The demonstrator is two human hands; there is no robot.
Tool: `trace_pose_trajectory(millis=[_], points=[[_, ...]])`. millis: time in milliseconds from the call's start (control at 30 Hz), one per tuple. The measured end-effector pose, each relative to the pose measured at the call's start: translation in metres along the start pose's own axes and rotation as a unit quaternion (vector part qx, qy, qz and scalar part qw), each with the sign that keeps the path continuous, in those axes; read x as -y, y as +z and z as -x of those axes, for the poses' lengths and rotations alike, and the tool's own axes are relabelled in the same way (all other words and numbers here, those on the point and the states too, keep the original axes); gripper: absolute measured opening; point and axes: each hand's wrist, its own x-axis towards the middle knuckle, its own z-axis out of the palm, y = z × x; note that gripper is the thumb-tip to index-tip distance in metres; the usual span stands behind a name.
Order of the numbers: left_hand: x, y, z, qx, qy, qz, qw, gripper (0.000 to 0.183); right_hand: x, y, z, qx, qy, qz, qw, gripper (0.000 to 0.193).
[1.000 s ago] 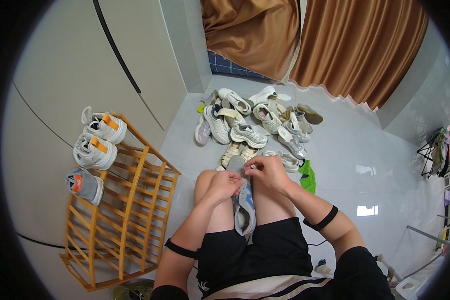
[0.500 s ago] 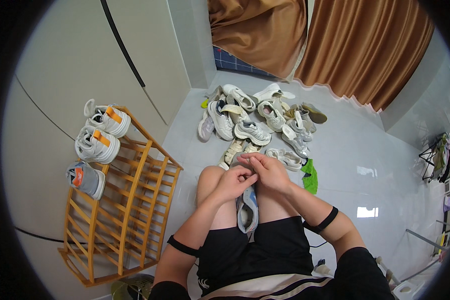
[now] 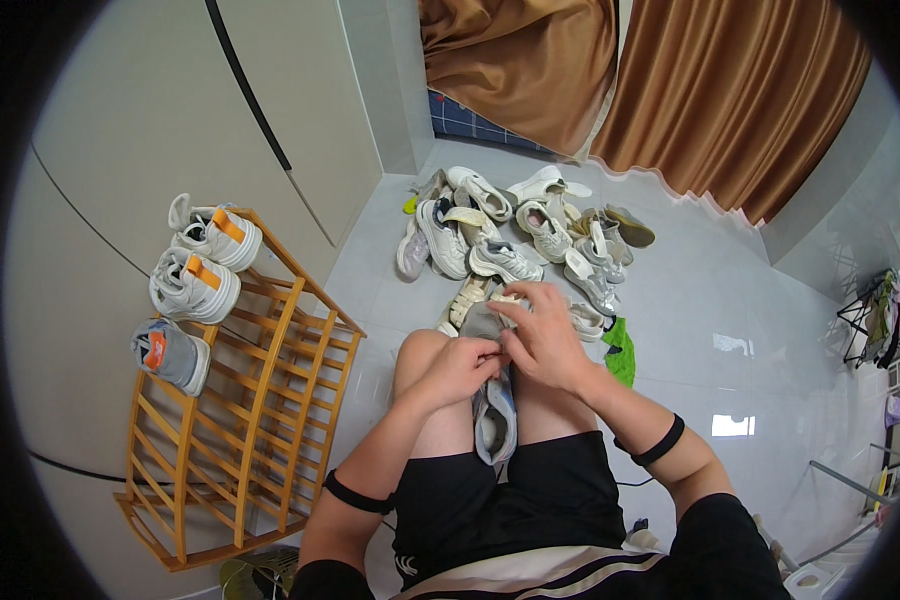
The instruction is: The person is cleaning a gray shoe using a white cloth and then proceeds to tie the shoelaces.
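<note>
A grey and blue sneaker rests between my thighs, its opening toward me and its grey toe pointing away. Over the middle of the shoe, my left hand has its fingers bent and pinched together; whatever they hold is too small to make out. My right hand is beside it, fingers apart and curved above the toe end, thumb close to the left fingertips. Both hands hide the lacing area of the sneaker.
At left stands a wooden slatted rack with two white sneakers and a grey sneaker on top. A pile of mostly white shoes lies ahead on the tiled floor, with a green cloth near my right knee.
My right hand has lifted and its fingers have spread, uncovering more of the shoe's grey toe. My left hand has stayed over the shoe, moving slightly. The sneaker remains between my thighs.
</note>
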Motion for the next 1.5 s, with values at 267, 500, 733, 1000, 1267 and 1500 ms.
trace_pose_trajectory(millis=[267, 500, 733, 1000, 1267, 1500], points=[[-0.051, -0.008, 0.0, -0.182, 0.007, -0.069, 0.981, 0.018, -0.006, 0.002, 0.003, 0.198, 0.09, -0.234, 0.948, 0.031], [-0.005, -0.014, -0.001, -0.192, 0.005, -0.062, 0.979, 0.018, -0.033, 0.005, -0.003, 0.163, -0.032, -0.289, 0.943, 0.012], [0.024, -0.003, -0.004, -0.128, 0.034, -0.208, 0.969, 0.015, -0.039, 0.034, 0.018, 0.161, 0.012, -0.24, 0.957, 0.017], [0.019, -0.002, -0.007, -0.136, 0.048, -0.258, 0.955, 0.015, -0.044, 0.046, 0.018, 0.215, 0.076, -0.176, 0.957, 0.016], [0.015, -0.005, -0.003, -0.141, 0.02, -0.272, 0.952, 0.016, -0.04, 0.047, 0.019, 0.185, 0.024, -0.232, 0.955, 0.012], [0.019, -0.001, -0.007, -0.151, 0.024, -0.276, 0.949, 0.014, -0.031, 0.051, 0.021, 0.145, 0.026, -0.166, 0.975, 0.01]])
